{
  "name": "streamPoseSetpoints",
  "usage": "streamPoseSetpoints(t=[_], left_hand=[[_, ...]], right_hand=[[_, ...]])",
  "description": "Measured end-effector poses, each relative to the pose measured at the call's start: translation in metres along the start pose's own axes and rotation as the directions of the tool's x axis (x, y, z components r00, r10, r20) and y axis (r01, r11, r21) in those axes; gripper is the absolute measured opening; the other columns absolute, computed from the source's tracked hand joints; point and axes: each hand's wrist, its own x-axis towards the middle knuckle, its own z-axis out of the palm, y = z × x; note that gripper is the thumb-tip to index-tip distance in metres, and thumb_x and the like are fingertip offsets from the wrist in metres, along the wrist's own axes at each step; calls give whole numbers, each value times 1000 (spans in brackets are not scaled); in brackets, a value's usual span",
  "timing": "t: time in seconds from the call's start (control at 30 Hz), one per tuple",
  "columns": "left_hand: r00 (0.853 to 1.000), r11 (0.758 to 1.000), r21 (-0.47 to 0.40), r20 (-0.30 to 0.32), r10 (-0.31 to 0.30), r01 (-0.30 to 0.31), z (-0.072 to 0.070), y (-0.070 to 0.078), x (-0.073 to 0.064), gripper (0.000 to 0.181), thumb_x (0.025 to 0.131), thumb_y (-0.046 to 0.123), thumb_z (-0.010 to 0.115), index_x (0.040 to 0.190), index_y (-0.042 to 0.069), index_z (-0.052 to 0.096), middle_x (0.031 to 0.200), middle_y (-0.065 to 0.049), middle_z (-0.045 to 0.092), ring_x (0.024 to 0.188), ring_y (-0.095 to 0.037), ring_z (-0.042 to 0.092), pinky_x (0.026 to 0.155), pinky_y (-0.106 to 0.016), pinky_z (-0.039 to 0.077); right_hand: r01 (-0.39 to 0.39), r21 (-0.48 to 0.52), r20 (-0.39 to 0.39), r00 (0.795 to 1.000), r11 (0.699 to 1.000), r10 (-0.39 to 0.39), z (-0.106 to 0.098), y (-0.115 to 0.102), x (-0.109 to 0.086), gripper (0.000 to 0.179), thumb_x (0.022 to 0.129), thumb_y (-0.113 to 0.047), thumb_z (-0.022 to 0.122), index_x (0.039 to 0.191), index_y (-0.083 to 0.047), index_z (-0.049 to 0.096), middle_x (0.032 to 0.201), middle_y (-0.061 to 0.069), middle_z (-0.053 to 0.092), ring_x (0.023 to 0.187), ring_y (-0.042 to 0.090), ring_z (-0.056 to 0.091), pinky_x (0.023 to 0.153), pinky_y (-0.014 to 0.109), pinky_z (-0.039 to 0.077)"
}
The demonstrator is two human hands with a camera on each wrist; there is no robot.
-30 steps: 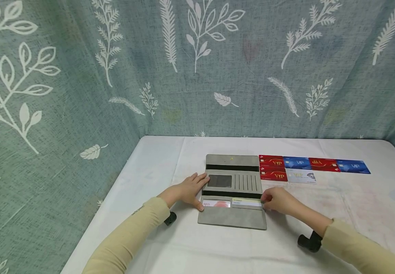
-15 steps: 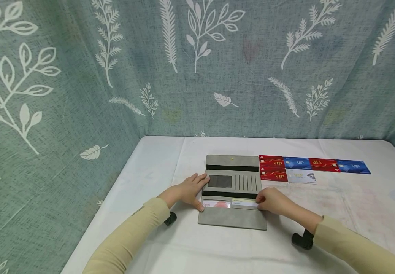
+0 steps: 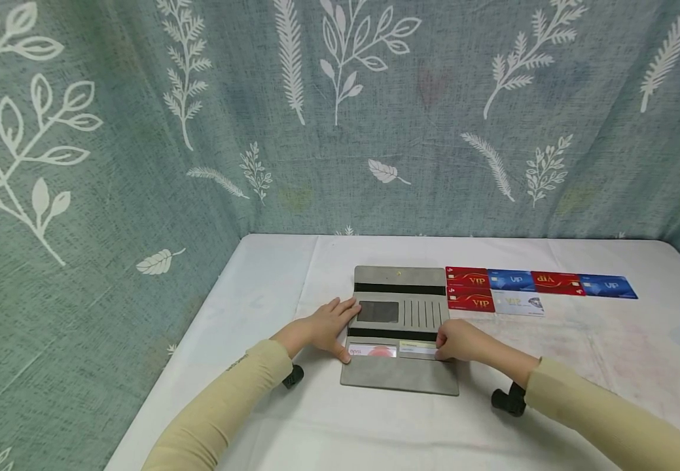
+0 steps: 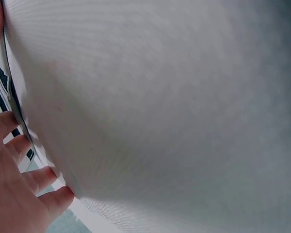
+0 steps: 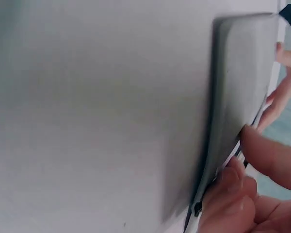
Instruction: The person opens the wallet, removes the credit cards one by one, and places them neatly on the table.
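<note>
An unfolded grey wallet lies on the white table, its black bands and card slots facing up. My left hand rests spread on its left edge; the left wrist view shows that hand's fingers extended. At the wallet's lower right, my right hand pinches a yellow-and-white card with bent fingers, covering its right end. The card sits in a lower pocket, beside a white-and-pink card. Up close in the right wrist view, my thumb lies at the pocket's edge with the other fingers curled below.
Touching the wallet's upper right is a row of cards: red VIP cards, blue VIP cards and a silver VIP card. A leaf-patterned curtain hangs behind the table. Black wrist cameras hang under the forearms.
My right hand has slid left from the wallet's right edge along the yellow-and-white card, covering more of its right end. The left hand, the wallet and the other cards have stayed put.
</note>
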Motion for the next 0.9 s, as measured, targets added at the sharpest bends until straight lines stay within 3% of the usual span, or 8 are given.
streamPoseSetpoints(t=[0.27, 0.57, 0.9], left_hand=[[1000, 1000, -8, 6, -6, 6, 0, 0, 0, 110, 66, 53, 74, 148, 10, 14, 154, -7, 7, 139, -36, 8, 111, -47, 14], [1000, 1000, -7, -4, 4, -4, -1, 1, -1, 109, 67, 52, 74, 147, 9, 15, 154, -9, 8, 139, -37, 9, 111, -48, 15], [1000, 1000, -6, -10, 8, -8, 0, 1, -1, 109, 66, 51, 75, 147, 8, 16, 154, -10, 8, 139, -38, 9, 111, -49, 15]], right_hand=[[-1, -5, 59, 998, 1000, 1, -1, -5, 2, 16, 75, -9, 73, 67, -7, 59, 63, 0, 54, 62, 14, 47, 56, 25, 40], [32, -65, 4, 999, 997, -32, 0, -10, 2, 12, 75, -2, 71, 69, -7, 62, 63, 0, 54, 61, 14, 46, 55, 25, 41], [47, -89, 26, 999, 995, -45, -1, -14, 7, 17, 78, -9, 69, 63, -8, 61, 58, -1, 51, 57, 13, 45, 52, 23, 37]])
